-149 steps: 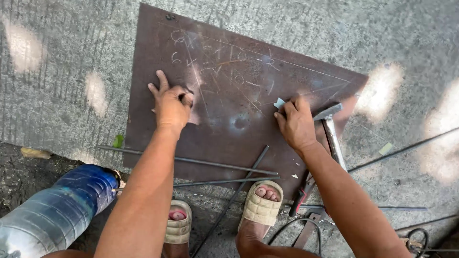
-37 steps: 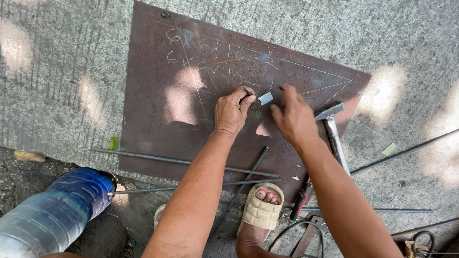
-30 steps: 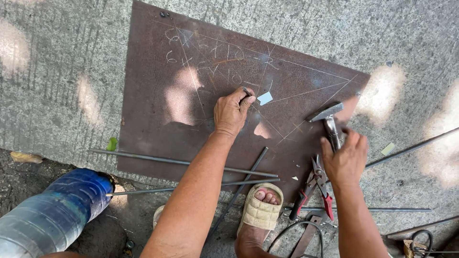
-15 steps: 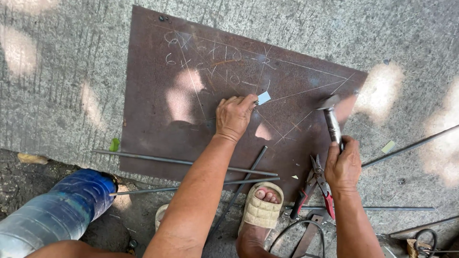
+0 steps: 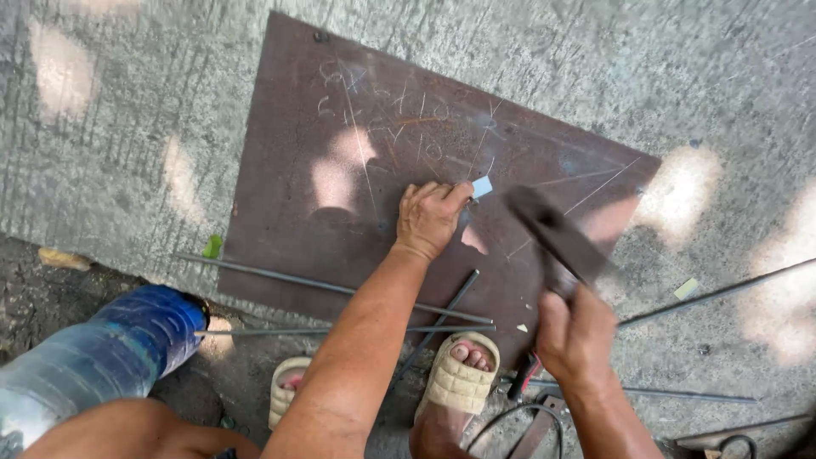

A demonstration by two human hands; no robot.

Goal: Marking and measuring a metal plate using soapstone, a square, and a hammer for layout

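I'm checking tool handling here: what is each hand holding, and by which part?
The right hand grips a hammer at the lower end of its handle, head raised and blurred. The left hand pinches a small pale chalk piece at its fingers, against the steel plate.
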